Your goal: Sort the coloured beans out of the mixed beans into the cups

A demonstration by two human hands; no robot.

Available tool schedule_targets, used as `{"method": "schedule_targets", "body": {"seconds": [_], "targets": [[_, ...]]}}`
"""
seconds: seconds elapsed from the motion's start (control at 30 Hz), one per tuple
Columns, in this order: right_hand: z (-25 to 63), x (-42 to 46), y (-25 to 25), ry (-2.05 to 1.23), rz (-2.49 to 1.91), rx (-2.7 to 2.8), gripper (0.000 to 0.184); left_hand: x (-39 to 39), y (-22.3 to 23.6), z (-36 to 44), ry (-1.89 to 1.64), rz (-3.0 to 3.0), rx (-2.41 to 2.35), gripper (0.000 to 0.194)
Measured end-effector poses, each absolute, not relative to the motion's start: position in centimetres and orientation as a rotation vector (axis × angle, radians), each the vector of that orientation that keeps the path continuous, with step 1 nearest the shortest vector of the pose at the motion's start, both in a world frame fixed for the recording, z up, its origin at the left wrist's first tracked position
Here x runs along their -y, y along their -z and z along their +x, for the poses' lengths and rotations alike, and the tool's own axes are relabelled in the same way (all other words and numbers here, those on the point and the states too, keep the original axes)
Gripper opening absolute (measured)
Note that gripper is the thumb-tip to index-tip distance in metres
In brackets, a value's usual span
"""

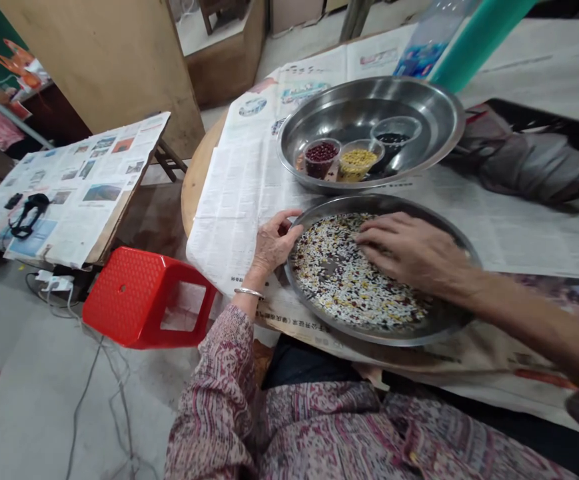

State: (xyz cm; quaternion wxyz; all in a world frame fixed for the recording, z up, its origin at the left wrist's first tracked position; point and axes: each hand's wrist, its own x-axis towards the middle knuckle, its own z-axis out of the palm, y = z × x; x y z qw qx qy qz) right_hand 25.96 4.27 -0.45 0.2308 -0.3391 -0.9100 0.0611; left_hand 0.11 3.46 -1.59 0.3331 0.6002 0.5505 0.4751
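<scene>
A steel pan (319,307) of mixed white, red and dark beans (349,280) lies on newspaper in front of me. My left hand (272,241) curls over the pan's left rim, fingers gripping the edge. My right hand (409,250) rests palm down on the beans near the pan's far side, fingers close together, fingertips pressed into the grains. Behind it a second steel pan (439,120) holds three small clear cups: red beans (321,155), yellow beans (358,160) and dark beans (393,139).
Newspaper (239,193) covers the round table. A grey cloth bundle (529,167) lies at the right, a teal post (474,40) behind. A red plastic stool (139,297) stands on the floor to the left, beside a low board (79,187) covered in newspaper. Cables trail across the floor.
</scene>
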Motion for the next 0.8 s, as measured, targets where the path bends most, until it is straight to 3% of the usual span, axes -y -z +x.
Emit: {"method": "schedule_targets", "body": {"seconds": [0.23, 0.37, 0.53, 0.8], "targets": [[26.9, -0.4, 0.3, -0.315, -1.304, 2.432, 0.049, -3.6, 1.7, 0.1, -1.221, 1.57, -1.442, 0.022], [24.1, 0.6, 0.4, -0.65, -1.092, 2.421, 0.023, -3.5, 1.5, 0.2, -1.239, 1.559, -1.431, 0.023], [20.3, -1.1, -1.2, -0.93, -1.036, 2.308, 0.021, -3.5, 1.4, 0.3, -1.245, 1.564, -1.434, 0.022], [19.2, -4.5, -0.6, -0.292, -1.222, 2.324, 0.027, -3.5, 1.5, 0.2, -1.235, 1.589, -1.441, 0.021]]}}
